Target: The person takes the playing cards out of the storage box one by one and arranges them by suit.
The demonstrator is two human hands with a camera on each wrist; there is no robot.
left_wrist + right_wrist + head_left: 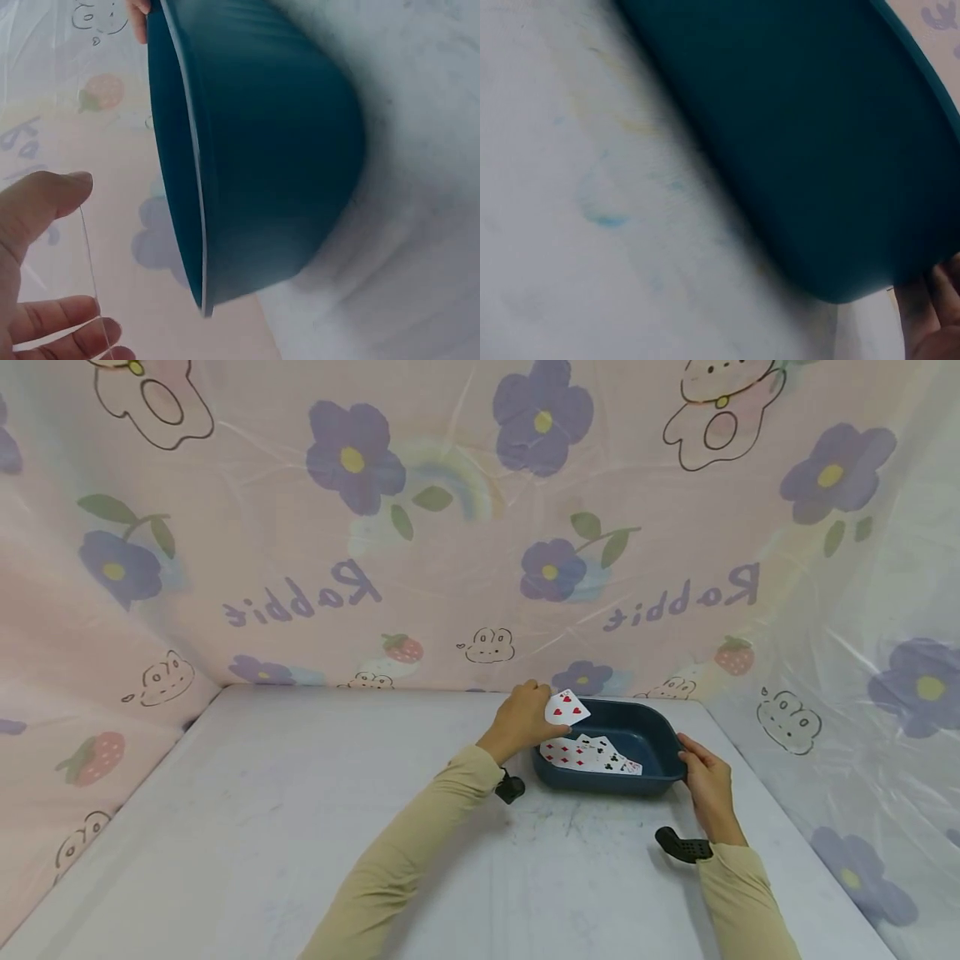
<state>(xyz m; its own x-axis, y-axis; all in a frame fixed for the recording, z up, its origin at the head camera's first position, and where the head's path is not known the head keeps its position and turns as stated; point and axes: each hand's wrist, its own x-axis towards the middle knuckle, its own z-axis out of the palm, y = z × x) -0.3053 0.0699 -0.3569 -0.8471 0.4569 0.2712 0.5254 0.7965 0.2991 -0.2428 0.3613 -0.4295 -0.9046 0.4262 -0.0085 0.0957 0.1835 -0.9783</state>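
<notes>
A dark teal basin (pixel 607 783) stands on the white table, toward its back right. Several playing cards (pixel 592 754), diamonds and clubs face up, lie inside it on the left. My left hand (pixel 522 718) pinches a heart playing card (pixel 567 708) between thumb and fingers above the basin's left side. In the left wrist view that card shows edge-on as a thin line between the thumb and fingertips (pixel 97 330). At the basin's right end my right hand (pixel 705 777) grips the rim. The right wrist view shows the basin's outer wall (pixel 802 150) with fingers (pixel 922 307) against it.
Behind and beside the table (pixel 300 827) hangs a printed curtain (pixel 450 552) with flowers and rabbits. A black wrist camera (pixel 512 787) sits under the left wrist, and another wrist camera (pixel 678 845) is strapped at the right wrist.
</notes>
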